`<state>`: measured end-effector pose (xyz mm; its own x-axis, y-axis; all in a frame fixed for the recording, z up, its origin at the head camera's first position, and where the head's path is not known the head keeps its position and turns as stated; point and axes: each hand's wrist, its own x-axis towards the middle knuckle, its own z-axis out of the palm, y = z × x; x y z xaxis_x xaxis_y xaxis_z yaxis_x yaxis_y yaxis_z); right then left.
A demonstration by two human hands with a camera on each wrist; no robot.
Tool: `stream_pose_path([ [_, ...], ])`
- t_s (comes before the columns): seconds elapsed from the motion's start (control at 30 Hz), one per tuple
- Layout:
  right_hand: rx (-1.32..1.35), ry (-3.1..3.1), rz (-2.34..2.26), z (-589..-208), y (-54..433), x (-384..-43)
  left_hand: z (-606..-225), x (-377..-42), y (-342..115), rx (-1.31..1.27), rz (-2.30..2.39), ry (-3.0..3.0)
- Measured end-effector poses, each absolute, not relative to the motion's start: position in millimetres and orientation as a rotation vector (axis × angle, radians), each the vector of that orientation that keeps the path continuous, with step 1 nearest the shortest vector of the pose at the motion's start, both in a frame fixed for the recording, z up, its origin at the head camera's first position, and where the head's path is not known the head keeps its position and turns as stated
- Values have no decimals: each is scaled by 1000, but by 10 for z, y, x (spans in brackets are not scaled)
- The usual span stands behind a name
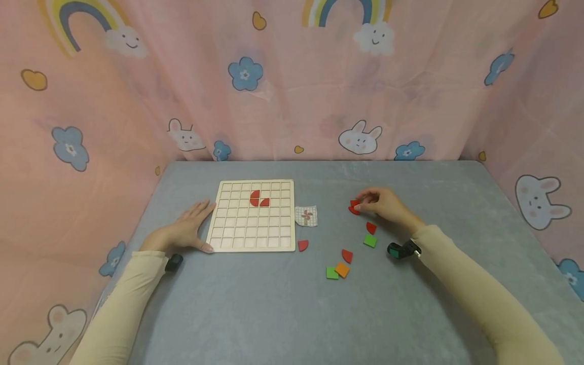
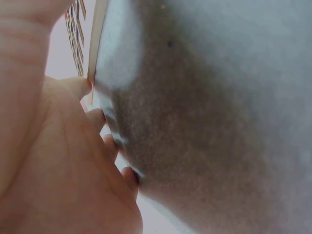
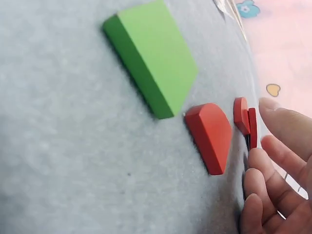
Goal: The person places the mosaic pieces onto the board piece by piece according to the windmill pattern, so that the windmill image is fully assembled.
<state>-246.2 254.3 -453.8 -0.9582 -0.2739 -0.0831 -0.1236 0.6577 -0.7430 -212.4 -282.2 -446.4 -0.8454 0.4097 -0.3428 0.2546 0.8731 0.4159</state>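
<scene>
My left hand [image 1: 187,228] lies flat with spread fingers against the left edge of a pale wooden grid board [image 1: 251,235]. Its thumb touches the near-left corner; in the left wrist view a fingertip [image 2: 84,87] meets the board's side. Red quarter-circle tiles [image 1: 254,198] sit in the board's squares, forming a half disc, with another red tile [image 1: 264,203] beside it. At right, my right hand [image 1: 385,204] pinches a red tile [image 3: 252,127] between thumb and fingers, the tile slightly raised. A second red quarter-circle tile [image 3: 241,115] lies right beside it on the table.
A small pinwheel picture card [image 1: 306,216] lies at the board's right edge. Loose on the grey table [image 1: 255,309] are red quarter tiles [image 1: 303,245], green squares [image 1: 370,241] and an orange square [image 1: 342,269] overlapping a green one. A pink curtain [image 1: 292,101] surrounds the table.
</scene>
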Motion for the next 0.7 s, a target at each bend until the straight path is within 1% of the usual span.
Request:
stream_pose_path([
  [0.2,-342,2714,-1097,-4554,2534,-2535,-4459,-2138,-2832,482,491,2618],
  [0.7,-173,2798,-999,-4554,2422,-2553,-4487,-2142,-2844,477,506,2613],
])
